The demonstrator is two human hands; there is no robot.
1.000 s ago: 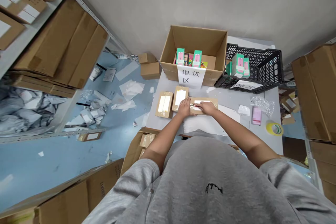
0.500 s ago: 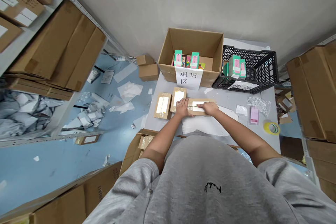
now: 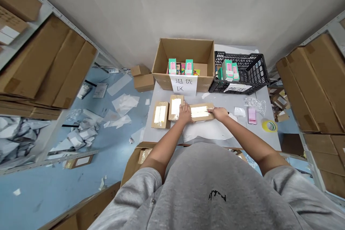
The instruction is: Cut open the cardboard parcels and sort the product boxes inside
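Note:
A small taped cardboard box (image 3: 201,116) with a white label lies lengthwise at the table's front. My left hand (image 3: 185,113) grips its left end, fingers on the top near the neighbouring box. Closed at the box's right end, my right hand (image 3: 220,114) holds a slim dark tool that looks like a box cutter (image 3: 228,113); its tip is on the label and tape. To the left stand two more labelled boxes, one close to my left hand (image 3: 176,106) and one farther left (image 3: 160,114). White sheeting (image 3: 205,131) lies in front of the box.
Behind are a large open carton (image 3: 164,83) with green-pink packages and a black crate (image 3: 258,86). Bubble wrap (image 3: 256,105), a pink item (image 3: 252,115) and a tape roll (image 3: 269,126) lie at right. Shelves with cartons flank the table; paper litters the floor (image 3: 107,161).
The view has shifted, so the table sits farther left and lower. My right hand has moved to the box's right end, and the tool in it now shows. My left hand stays at the left end.

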